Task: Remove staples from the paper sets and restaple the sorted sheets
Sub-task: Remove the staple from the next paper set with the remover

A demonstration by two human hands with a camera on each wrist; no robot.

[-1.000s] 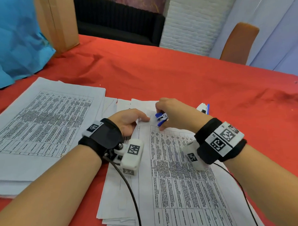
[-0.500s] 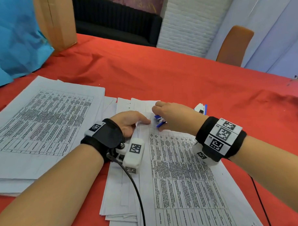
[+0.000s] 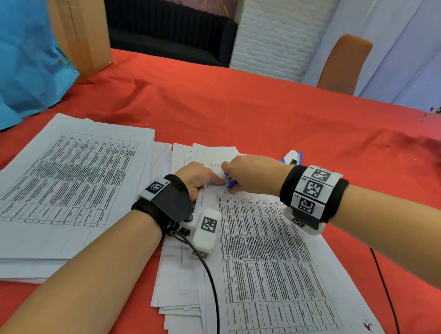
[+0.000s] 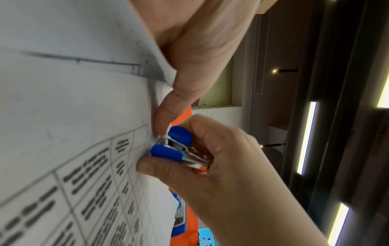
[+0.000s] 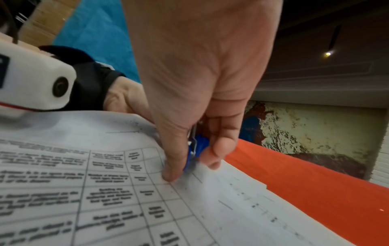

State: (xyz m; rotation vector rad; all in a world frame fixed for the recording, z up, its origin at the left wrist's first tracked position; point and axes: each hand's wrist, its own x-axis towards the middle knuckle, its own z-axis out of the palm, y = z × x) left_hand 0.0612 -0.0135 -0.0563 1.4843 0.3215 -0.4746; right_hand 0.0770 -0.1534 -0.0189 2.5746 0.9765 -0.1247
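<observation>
Blue stapler (image 3: 293, 158) behind right hand (image 3: 249, 174)

Right hand (image 5: 200, 79) pinches small blue plastic staple remover with metal jaws (image 5: 196, 148) between thumb and fingers, tip pressed on corner of white printed paper set (image 5: 105, 191). Stack lies on orange-red tablecloth (image 5: 294, 179). Left hand (image 5: 124, 98) rests on paper edge behind.

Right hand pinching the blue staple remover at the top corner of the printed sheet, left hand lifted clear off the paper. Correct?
Not quite. The left hand is pressing on the printed sheet beside the blue staple remover, as the left wrist view shows. The right hand pinching it at the corner is correct.
</observation>
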